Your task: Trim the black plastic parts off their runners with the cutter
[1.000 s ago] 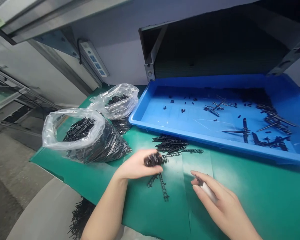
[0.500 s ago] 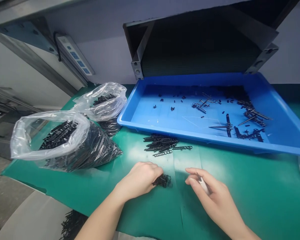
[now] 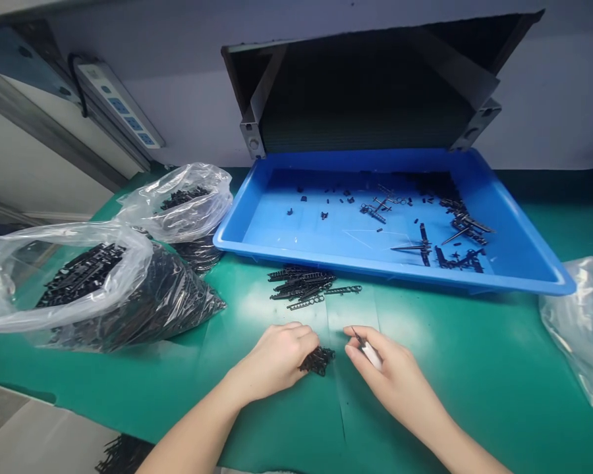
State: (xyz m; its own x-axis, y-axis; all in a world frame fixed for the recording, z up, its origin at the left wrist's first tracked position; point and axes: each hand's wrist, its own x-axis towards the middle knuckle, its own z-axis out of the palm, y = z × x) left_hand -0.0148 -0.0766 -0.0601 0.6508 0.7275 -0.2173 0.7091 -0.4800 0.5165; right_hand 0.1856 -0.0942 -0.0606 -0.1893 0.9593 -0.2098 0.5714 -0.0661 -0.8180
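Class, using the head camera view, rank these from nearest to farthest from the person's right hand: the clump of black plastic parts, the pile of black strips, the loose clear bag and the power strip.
From the right hand:
1. Clump of black plastic parts, just to its left.
2. Pile of black strips, ahead and to the left.
3. Loose clear bag, at the right edge.
4. Power strip, far upper left.

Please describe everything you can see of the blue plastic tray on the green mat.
The blue plastic tray is shallow and rectangular, with sloped glossy walls and a raised rim. It sits on the green mat. Small black plastic pieces lie scattered inside it, gathered most thickly toward its right side. Neither the left hand nor the right hand touches it.
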